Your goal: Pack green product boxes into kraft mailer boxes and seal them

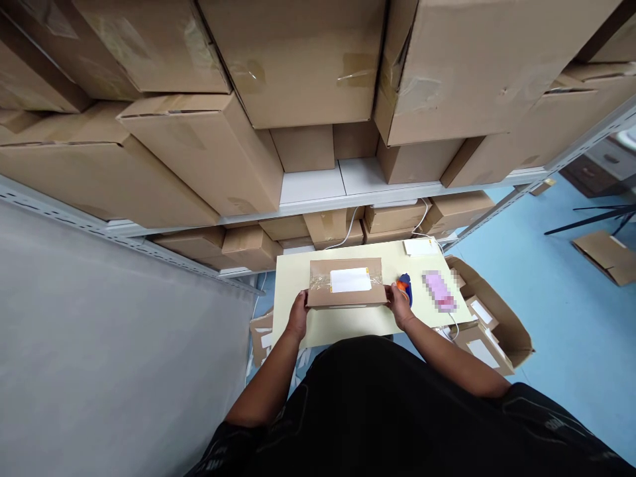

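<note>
A flat brown cardboard parcel (346, 283) with a white label and clear tape on top lies on a small pale yellow table (348, 321). My left hand (299, 311) grips its near left corner. My right hand (398, 303) grips its near right corner. Both hands are closed on the parcel's edges. A blue and orange tape dispenser (406, 286) stands just right of the parcel, touching or almost touching my right hand.
A pink item (438, 290) and a white pad (420, 247) lie on the table's right side. An open carton (489, 324) of labelled parcels stands on the blue floor at right. Metal shelves (318, 192) stacked with large cardboard boxes rise behind. A grey wall (109, 344) is at left.
</note>
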Tool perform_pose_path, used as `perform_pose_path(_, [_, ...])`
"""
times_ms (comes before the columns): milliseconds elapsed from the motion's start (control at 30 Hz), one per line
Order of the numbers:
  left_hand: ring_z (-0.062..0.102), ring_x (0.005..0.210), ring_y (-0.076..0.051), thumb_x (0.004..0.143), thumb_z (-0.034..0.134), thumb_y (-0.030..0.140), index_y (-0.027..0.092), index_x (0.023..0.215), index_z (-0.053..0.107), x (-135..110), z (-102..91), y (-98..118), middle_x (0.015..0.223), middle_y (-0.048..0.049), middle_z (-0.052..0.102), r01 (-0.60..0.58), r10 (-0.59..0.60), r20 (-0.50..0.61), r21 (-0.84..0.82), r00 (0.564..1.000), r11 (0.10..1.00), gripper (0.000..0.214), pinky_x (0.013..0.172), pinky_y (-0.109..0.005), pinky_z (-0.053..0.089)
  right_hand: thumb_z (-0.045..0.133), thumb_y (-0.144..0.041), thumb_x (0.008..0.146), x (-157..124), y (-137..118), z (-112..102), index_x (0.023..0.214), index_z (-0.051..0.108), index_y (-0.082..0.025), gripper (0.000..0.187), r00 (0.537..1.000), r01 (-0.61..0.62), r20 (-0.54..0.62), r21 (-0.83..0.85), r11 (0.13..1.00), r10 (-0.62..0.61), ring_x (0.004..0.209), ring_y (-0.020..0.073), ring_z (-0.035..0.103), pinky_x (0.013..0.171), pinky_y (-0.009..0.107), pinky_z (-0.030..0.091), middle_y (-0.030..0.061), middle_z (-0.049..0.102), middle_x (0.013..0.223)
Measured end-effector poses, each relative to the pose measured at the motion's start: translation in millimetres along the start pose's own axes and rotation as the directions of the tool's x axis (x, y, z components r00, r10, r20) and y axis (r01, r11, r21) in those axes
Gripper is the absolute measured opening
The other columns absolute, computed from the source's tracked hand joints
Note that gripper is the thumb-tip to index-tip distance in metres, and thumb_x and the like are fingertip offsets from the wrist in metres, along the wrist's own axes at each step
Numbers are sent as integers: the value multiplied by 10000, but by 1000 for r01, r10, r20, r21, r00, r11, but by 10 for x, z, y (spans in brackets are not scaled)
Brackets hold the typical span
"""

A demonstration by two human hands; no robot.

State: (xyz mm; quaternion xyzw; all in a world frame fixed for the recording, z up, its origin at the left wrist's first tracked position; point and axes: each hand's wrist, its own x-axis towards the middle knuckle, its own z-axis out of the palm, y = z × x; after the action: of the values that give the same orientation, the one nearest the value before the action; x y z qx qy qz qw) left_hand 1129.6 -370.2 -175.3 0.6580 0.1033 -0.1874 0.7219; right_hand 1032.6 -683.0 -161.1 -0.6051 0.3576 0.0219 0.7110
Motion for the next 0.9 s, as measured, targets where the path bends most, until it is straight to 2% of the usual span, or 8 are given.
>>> perform_pose_path(167, [639, 1206, -256, 937, 506, 635, 234, 1244, 663, 17, 6, -53, 1321, -86, 702, -16, 15, 14, 24, 1000, 1000, 529, 949, -374, 555, 448, -784, 867, 42, 65, 34, 963, 726, -281, 583, 1000, 17, -15, 29, 999, -17, 924, 285, 715, 693, 360, 541, 87, 751, 896])
perform_pose_path(400, [630, 1231, -261, 936, 536, 644, 250, 1250, 651, 19, -33, -11, 1337, -99, 685, -2, 3, 31, -36, 1000, 999, 517, 997, -417, 549, 510, -725, 878, 56, -19, 118, 1039, 751, -261, 548, 994, 106, -9, 81, 991, -105, 944, 272, 711, 731, 342, 543, 83, 774, 924])
perform_pose_path(600, [590, 1303, -247, 946, 553, 668, 269, 1265, 664, -2, -75, 157, 1406, -76, 654, -37, 36, -13, -120, 999, 992, 522, 1033, -383, 522, 674, -694, 808, -7, -243, 265, 998, 786, -273, 475, 979, 200, -69, 127, 972, -192, 1051, 274, 661, 866, 359, 526, 52, 782, 1080])
perform_pose_path(767, [614, 1268, -239, 920, 610, 654, 259, 1220, 701, 36, -106, 335, 1299, -59, 714, -98, 91, -47, -171, 995, 980, 504, 1037, -367, 515, 703, -703, 788, -102, -376, 387, 1000, 793, -279, 482, 972, 234, -74, 190, 954, -223, 1068, 290, 656, 922, 397, 514, 48, 780, 1071])
perform_pose_path(900, [612, 1291, -243, 934, 602, 621, 259, 1191, 715, 78, -106, 460, 1269, -52, 739, -91, 75, -88, -199, 993, 976, 458, 1087, -392, 490, 686, -720, 803, -173, -445, 455, 1046, 792, -266, 526, 966, 260, -52, 215, 941, -255, 1091, 299, 652, 972, 441, 509, 60, 773, 1100])
